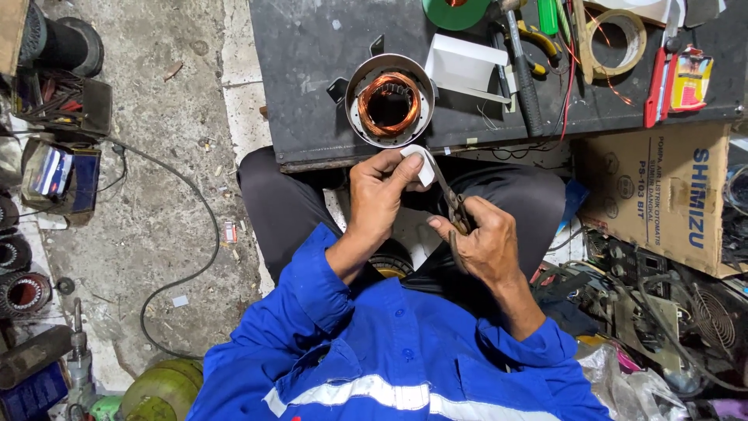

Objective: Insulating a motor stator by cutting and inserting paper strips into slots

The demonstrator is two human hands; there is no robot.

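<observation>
Seemingly, left hand (379, 195) pinches white paper strip (418, 164), right hand (485, 243) clenches scissors (452, 201), beside brown carton (662, 195)

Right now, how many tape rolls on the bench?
2. A green tape roll at the bench's top edge, partly cut off; a tan tape roll to its right, by the red-handled tool. Others may be hidden.

The right hand (483, 242) covers the handles of the scissors (446, 191), so only the blades show. The left hand (378, 195) hides most of the white paper strip (421, 162). At the worktop's (312, 47) far edge, the green tape roll (456, 9) and hammer (520, 62) are cut off. The cardboard box (662, 195) runs past the right edge.
</observation>
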